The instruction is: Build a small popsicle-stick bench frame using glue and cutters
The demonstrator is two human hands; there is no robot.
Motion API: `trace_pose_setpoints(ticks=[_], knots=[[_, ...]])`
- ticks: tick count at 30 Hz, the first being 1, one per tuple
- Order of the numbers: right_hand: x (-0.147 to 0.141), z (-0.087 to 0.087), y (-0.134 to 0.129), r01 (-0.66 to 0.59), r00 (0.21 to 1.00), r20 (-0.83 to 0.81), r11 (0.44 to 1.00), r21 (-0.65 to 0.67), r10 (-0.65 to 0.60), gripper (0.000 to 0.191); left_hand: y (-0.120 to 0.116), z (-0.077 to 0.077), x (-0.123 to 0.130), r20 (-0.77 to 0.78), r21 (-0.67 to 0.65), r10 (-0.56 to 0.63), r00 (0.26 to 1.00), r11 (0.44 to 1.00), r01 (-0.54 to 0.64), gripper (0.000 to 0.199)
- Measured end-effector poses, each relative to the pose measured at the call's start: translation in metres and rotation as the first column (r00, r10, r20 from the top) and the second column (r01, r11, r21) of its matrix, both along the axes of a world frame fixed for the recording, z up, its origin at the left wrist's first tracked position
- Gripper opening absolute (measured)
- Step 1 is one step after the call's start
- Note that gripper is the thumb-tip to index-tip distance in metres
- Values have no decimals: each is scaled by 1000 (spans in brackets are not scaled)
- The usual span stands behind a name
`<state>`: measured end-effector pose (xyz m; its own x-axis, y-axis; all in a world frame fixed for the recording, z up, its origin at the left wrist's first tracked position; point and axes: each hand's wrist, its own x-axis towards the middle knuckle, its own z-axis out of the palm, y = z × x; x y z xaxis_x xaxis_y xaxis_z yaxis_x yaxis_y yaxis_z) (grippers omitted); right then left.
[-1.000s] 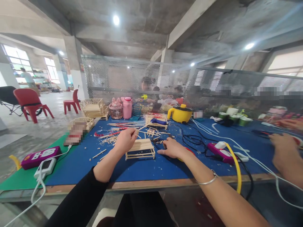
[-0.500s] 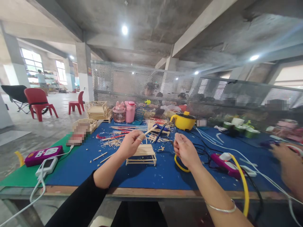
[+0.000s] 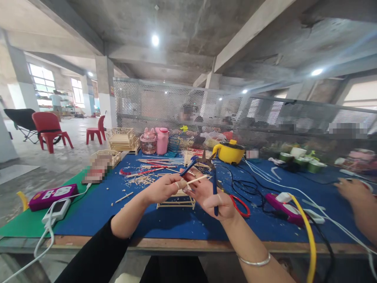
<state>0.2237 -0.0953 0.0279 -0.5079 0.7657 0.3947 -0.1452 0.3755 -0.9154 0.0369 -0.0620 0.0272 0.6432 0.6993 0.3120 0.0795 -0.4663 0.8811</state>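
My left hand (image 3: pixel 165 188) is closed on a thin pale wooden stick (image 3: pixel 197 180), which points right toward my other palm. My right hand (image 3: pixel 216 198) holds blue-handled pliers (image 3: pixel 215 184); their jaws are spread and point up and left, and its fingertips reach close to my left fingers. Beneath both hands, partly hidden, a small slatted wooden rack (image 3: pixel 176 204) stands on the blue mat (image 3: pixel 165 226). Another small wooden piece (image 3: pixel 193 158) lies beyond the pliers.
Sticks and wood chips (image 3: pixel 141 180) lie behind my left hand. A yellow pot (image 3: pixel 231 152) stands at the back. Purple power strips (image 3: pixel 53 196) and cables lie at both sides. A red ring (image 3: pixel 241 206) is right of my hand. Another person's hand (image 3: pixel 353 190) is far right.
My hands have come together over the rack. The pliers have swung into clear view with spread jaws. A red ring shows where a yellow ring was seen.
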Motion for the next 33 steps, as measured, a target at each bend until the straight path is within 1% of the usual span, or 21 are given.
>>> trace_pose_setpoints(ticks=[1,3,5,7,9,11,13,14,16,18,20,23,26,30,33], knots=[[-2,1,-1,-5,999,35,1000,26,4,75,-1,0,1,-14,17,-7,1000,1000,8,39],[-7,4,-3,26,997,73,997,66,-31,79,-5,-1,4,-23,13,-27,999,1000,27,41],[-7,9,-3,82,993,78,992,96,-90,80,-7,-2,6,-4,-57,-63,998,996,63,42],[-2,17,-2,158,984,61,978,135,-167,82,-6,-2,7,44,-150,-50,998,987,56,42],[10,24,2,242,969,16,956,168,-248,84,-1,-1,6,132,-174,56,990,984,-32,42],[23,25,5,314,947,22,936,161,-321,86,5,-2,6,249,-136,208,946,975,-178,40],[32,20,7,375,899,173,911,170,-402,88,11,-4,7,315,-89,312,896,950,-300,39],[34,16,6,394,855,278,897,201,-438,88,13,-6,8,313,-68,341,886,939,-338,38],[33,6,4,378,753,455,878,293,-476,87,13,-9,10,265,-14,370,890,925,-380,39],[27,-2,2,320,696,530,870,376,-485,84,12,-11,12,209,52,378,902,917,-396,40],[21,-7,-1,276,683,536,855,440,-496,82,9,-12,13,163,115,370,915,914,-390,42],[17,-8,-1,256,676,518,826,502,-524,80,7,-12,13,129,180,341,931,916,-360,43],[18,-7,-1,266,666,519,820,506,-536,78,8,-12,12,109,196,330,938,918,-346,43],[21,-6,-2,332,638,520,812,479,-568,75,9,-13,11,89,190,331,940,920,-342,42],[21,-6,-3,340,641,513,810,479,-572,75,8,-12,11,83,192,314,946,926,-324,42]])
